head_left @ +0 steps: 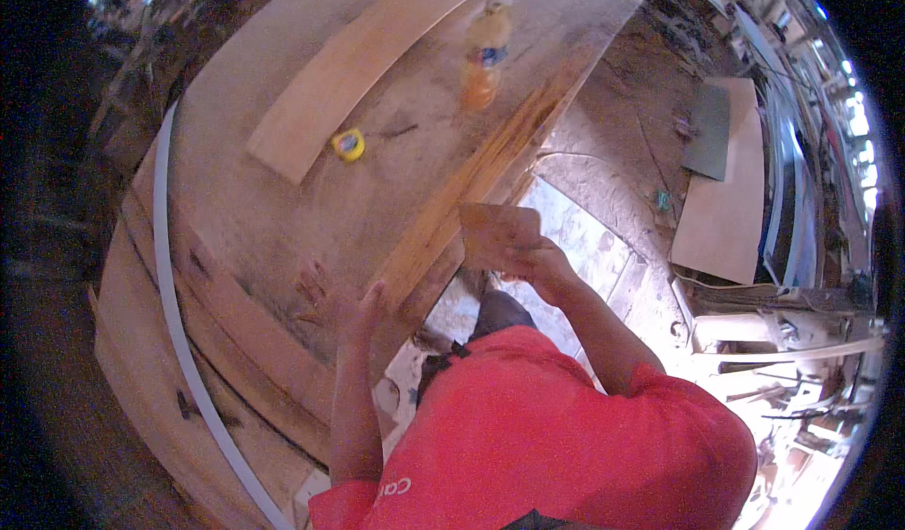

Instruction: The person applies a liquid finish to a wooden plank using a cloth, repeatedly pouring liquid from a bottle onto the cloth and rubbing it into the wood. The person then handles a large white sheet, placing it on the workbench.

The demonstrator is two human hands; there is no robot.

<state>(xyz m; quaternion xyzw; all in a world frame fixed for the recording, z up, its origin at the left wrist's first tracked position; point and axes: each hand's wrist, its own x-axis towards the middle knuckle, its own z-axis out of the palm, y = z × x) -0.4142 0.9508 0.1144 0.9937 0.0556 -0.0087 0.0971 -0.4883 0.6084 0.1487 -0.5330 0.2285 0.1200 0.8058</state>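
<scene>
My right hand (533, 261) grips a thin square brown piece (495, 228) above the board's right edge. My left hand (339, 299), somewhat blurred, has its fingers spread low over the wooden worktop (245, 228), left of a long band of amber, streaky coating (448, 214) along that edge. A plastic bottle (481, 82) with orange contents and a blue label stands farther along the worktop; its top is blurred. A yellow tape measure (349, 145) lies near a long pale plywood strip (330, 87).
A long white strip (170, 238) runs down the worktop's left side. At right, pale and grey sheets (716, 210) lean or lie beside long offcuts. More stacked timber and clutter (792, 360) sit at lower right, over a sunlit floor.
</scene>
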